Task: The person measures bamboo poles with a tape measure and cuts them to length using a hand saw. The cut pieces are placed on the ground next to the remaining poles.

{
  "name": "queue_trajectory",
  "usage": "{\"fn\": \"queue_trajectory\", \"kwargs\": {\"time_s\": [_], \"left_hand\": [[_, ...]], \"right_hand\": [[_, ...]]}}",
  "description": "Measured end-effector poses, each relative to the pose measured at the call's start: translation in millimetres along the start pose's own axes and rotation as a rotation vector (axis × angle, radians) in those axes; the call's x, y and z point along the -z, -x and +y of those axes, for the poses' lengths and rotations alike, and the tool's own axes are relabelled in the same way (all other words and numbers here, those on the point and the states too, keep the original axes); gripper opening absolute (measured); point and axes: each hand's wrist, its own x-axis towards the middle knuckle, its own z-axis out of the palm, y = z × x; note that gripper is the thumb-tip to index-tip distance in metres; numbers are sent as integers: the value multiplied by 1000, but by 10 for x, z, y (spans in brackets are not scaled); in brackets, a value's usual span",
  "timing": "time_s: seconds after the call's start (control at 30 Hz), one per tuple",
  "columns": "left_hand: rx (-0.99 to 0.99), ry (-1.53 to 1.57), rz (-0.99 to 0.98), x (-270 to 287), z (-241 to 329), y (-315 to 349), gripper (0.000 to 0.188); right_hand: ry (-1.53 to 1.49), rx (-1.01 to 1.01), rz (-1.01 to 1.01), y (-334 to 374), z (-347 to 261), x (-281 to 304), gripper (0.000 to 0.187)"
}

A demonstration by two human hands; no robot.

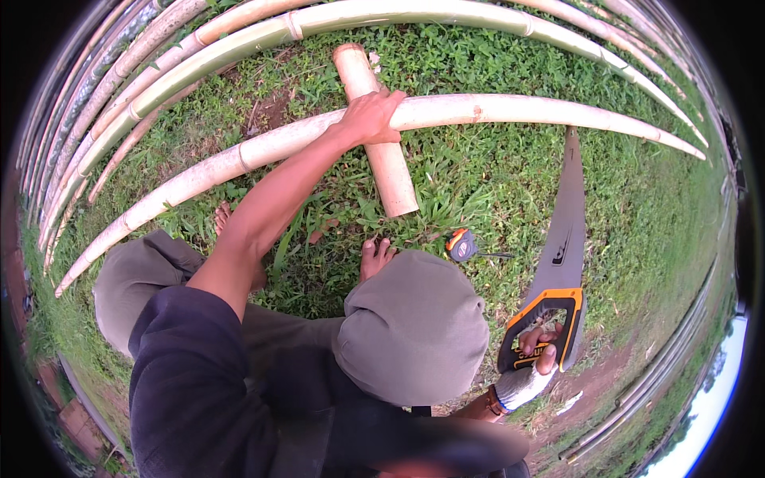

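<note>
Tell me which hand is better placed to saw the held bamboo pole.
Probably the right hand: it grips the handsaw, whose tip appears close to the held bamboo pole. The left hand clasps that pole.

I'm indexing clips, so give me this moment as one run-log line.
left grip: on long bamboo pole | right grip: holding handsaw | pole: across short bamboo piece | tape measure: on grass
</note>
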Motion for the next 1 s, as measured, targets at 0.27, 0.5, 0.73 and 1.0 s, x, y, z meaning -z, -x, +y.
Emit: {"fn": "queue_trajectory", "kwargs": {"time_s": [0.27, 0.5, 0.73, 1.0], "left_hand": [[127, -45, -10, 20, 270, -135, 86], [146, -12, -54, 1, 448, 51, 82], [181, -19, -79, 51, 607, 174, 83], [170, -60, -21, -8, 565, 166, 71]], "right_hand": [[4, -155, -315, -195, 731, -134, 43], [-1046, -1286, -96, -205, 971, -729, 36], [-632, -1078, -351, -182, 1395, -574, 35], [-119, -518, -503, -50, 1380, -752, 42]]}}
